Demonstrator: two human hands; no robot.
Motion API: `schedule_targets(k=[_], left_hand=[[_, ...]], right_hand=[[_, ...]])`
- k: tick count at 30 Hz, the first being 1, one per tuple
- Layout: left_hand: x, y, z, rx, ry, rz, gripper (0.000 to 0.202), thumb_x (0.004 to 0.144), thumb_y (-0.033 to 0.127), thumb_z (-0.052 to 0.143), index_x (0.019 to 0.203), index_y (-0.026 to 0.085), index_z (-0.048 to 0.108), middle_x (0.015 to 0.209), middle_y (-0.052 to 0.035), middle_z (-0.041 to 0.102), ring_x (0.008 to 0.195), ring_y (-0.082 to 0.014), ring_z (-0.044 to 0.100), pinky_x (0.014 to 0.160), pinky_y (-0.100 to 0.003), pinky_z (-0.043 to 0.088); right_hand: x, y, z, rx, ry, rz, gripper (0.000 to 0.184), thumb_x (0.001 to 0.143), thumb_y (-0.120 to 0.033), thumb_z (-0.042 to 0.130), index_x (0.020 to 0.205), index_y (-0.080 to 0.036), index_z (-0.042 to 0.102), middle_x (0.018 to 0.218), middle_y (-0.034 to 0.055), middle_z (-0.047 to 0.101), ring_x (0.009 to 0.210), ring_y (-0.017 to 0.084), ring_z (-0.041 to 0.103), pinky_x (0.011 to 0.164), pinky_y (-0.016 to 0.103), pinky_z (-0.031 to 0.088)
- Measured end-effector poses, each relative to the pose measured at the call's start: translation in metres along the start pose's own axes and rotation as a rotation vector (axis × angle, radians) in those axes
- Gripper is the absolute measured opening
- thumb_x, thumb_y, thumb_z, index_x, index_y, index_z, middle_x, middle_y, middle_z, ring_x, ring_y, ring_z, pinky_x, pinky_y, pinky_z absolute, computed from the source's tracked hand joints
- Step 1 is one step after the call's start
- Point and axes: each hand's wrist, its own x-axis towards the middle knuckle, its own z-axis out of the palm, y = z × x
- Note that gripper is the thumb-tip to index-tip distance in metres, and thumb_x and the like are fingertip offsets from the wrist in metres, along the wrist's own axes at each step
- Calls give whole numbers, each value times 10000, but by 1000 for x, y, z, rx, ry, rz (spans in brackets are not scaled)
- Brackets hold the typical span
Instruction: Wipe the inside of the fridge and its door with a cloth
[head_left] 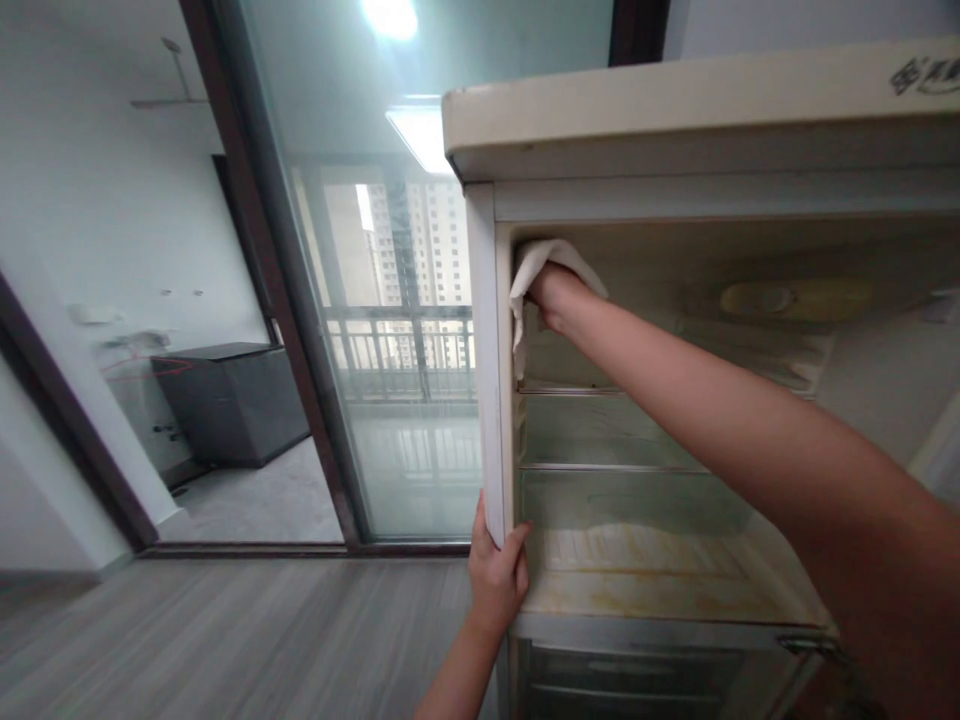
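In the head view, wood-look grey floor (247, 640) spreads across 7 to 8 o'clock, a dark-framed glass sliding door (405, 440) rises toward 11, and a dark grey cabinet (270, 410) stands in the room at 9. A pale refrigerator (487, 360) fills the side from 1 to 5 o'clock, upright, its long axis running 12 to 6 and its open front facing the person; yellow-brown stains mark the compartment floor (660, 590) beneath the glass shelves (615, 468). The white cloth (534, 262) is in the compartment's upper corner, near the centre toward 1 o'clock; it arches over the right hand (556, 293), its longer end hanging toward 6 and its shorter edge trailing toward 4. The left hand (499, 575), at 6 o'clock, grasps the refrigerator's side edge, thumb around the front. The cloth covers the right fingers, so whether they are clenched cannot be told. The frame cuts off the lower compartment (622, 680) at 6 and the black lettering (919, 75) at 2, and the fitting (810, 645) near 4 is hard to make out.
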Motion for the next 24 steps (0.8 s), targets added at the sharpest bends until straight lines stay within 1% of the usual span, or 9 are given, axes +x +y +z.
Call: schedule_targets(k=[2, 4, 8, 12, 15, 17, 19, 21, 24], left_hand=[[1, 0, 1, 1, 1, 6, 405, 744, -72, 621, 1025, 184, 761, 1754, -134, 111, 1551, -367, 347, 1093, -452, 532], [1, -1, 2, 2, -5, 6, 386, 761, -68, 621, 1015, 183, 766, 1753, -134, 114, 1554, -370, 341, 1097, -458, 526], [2, -1, 2, -4, -13, 6, 364, 779, -65, 619, 1002, 180, 771, 1751, -133, 116, 1559, -373, 330, 1102, -464, 519], [3, -1, 1, -23, -15, 8, 371, 787, -69, 614, 1007, 182, 776, 1758, -123, 88, 1559, -375, 328, 1116, -459, 509], [3, -1, 0, -33, -20, 6, 365, 794, -65, 614, 1010, 182, 774, 1758, -126, 80, 1565, -375, 314, 1117, -470, 504], [4, -1, 0, -34, -25, 7, 357, 799, -59, 615, 1010, 182, 771, 1756, -128, 85, 1571, -369, 302, 1116, -474, 504], [4, -1, 1, -33, -24, 9, 356, 796, -59, 616, 1010, 181, 768, 1756, -128, 86, 1574, -364, 297, 1120, -475, 500], [4, 0, 1, -35, -21, 9, 356, 794, -60, 616, 1011, 180, 765, 1757, -126, 80, 1577, -362, 290, 1129, -477, 494], [4, 0, 1, -43, -21, 3, 353, 805, -58, 608, 1014, 181, 763, 1761, -115, 67, 1582, -356, 277, 1141, -479, 485]], right_hand=[[-28, -23, -3, 141, -9, -25, 352, 1085, -398, 379, 1139, -233, 686, 1117, 6, 737, 1148, 169, 656, 1047, 297, 529], [-53, -44, -11, 194, 29, -13, 353, 1075, -341, 330, 1174, -269, 662, 1166, -14, 728, 1201, 145, 641, 1007, 250, 546], [-85, -69, -40, 221, 129, 28, 477, 1016, -226, 282, 1412, -252, 546, 1437, -27, 620, 1369, 112, 532, 977, 201, 544], [-88, -65, -82, 56, 292, 64, 602, 1002, -149, 207, 1585, -188, 349, 1616, 9, 435, 1411, 114, 490, 961, 230, 546], [-78, -49, -126, -50, 432, 90, 693, 990, -50, 56, 1623, -201, 297, 1643, 50, 386, 1377, 108, 528, 928, 247, 548], [-70, -38, -159, -49, 507, 88, 750, 982, -26, -16, 1616, -187, 351, 1619, 96, 422, 1340, 126, 567, 921, 273, 545], [-67, -30, -193, -64, 632, 95, 753, 996, -57, -34, 1586, -111, 430, 1533, 197, 510, 1266, 183, 625, 935, 333, 531], [-72, -28, -223, -95, 732, 98, 826, 969, -70, -93, 1528, -42, 514, 1398, 284, 597, 1210, 239, 657, 947, 420, 508], [-88, -30, -265, -73, 803, 24, 1053, 903, -130, -263, 1414, -87, 656, 1343, 301, 626, 1208, 295, 662, 894, 503, 504]])
